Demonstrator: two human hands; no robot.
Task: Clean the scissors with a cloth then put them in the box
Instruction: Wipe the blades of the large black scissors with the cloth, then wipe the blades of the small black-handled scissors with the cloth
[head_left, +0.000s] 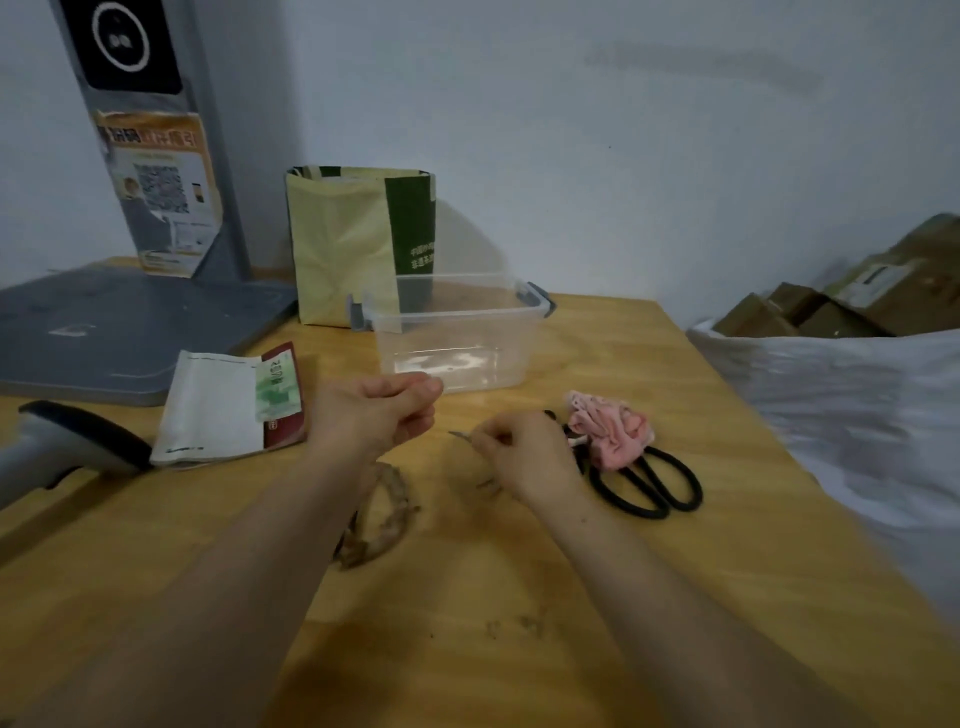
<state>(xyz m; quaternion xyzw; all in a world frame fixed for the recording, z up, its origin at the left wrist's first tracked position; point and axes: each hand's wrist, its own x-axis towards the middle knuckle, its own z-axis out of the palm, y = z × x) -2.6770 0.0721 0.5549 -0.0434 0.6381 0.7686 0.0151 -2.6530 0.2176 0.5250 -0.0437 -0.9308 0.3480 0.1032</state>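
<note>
Black-handled scissors (650, 486) lie on the wooden table (519, 597), their handles toward the right. A crumpled pink cloth (613, 431) rests over their middle. My right hand (524, 454) has its fingers curled over the blades, and only the metal tip pokes out to the left of it. My left hand (382, 413) hovers just to the left, its fingers curled in and holding nothing. Right behind both hands stands a clear plastic box (452, 314) with grey latches, open and with nothing in it.
A yellow and green bag (353, 244) stands behind the box. A grey scale base (130, 322), a booklet (228, 405) and a scanner (67, 447) sit left. A brown fibre loop (379, 519) lies under my left forearm. A white sack (841, 395) of cartons borders the right edge.
</note>
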